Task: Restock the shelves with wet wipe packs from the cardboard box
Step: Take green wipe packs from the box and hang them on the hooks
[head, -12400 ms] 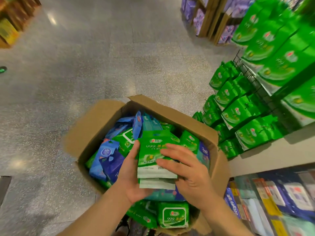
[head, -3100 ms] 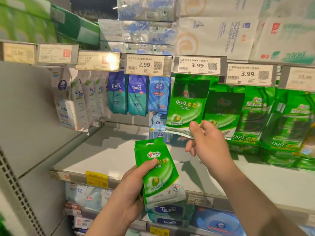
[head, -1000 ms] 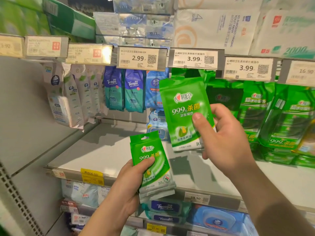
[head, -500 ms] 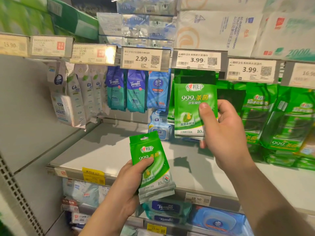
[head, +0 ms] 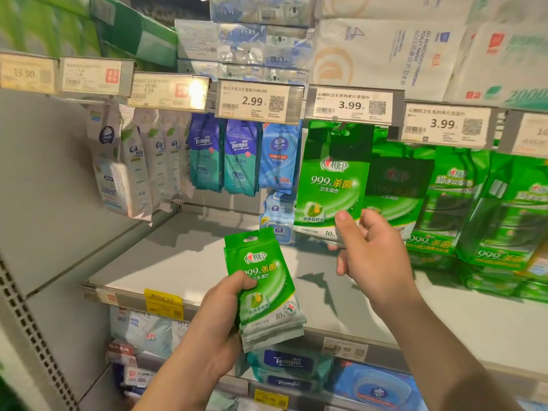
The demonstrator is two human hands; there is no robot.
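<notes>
My left hand (head: pixel 219 324) grips a small stack of green wet wipe packs (head: pixel 264 283) low in front of the grey shelf board (head: pixel 184 262). My right hand (head: pixel 370 250) pinches the bottom edge of another green wet wipe pack (head: pixel 335 179), which hangs upright under the first 3.99 price tag (head: pixel 350 105), its top at the hook. More green packs (head: pixel 444 203) hang to its right. The cardboard box is out of view.
Blue Tempo packs (head: pixel 225 155) and white packs (head: pixel 127 161) hang to the left under other price tags. Large paper rolls (head: pixel 385 48) fill the upper shelf. Blue and teal packs (head: pixel 290 366) sit on the lower shelf. A perforated upright (head: pixel 32 336) borders the left.
My right hand has lifted its green pack up and back to the hook under the 3.99 tag and slid down to the pack's bottom edge. My left hand has stayed put.
</notes>
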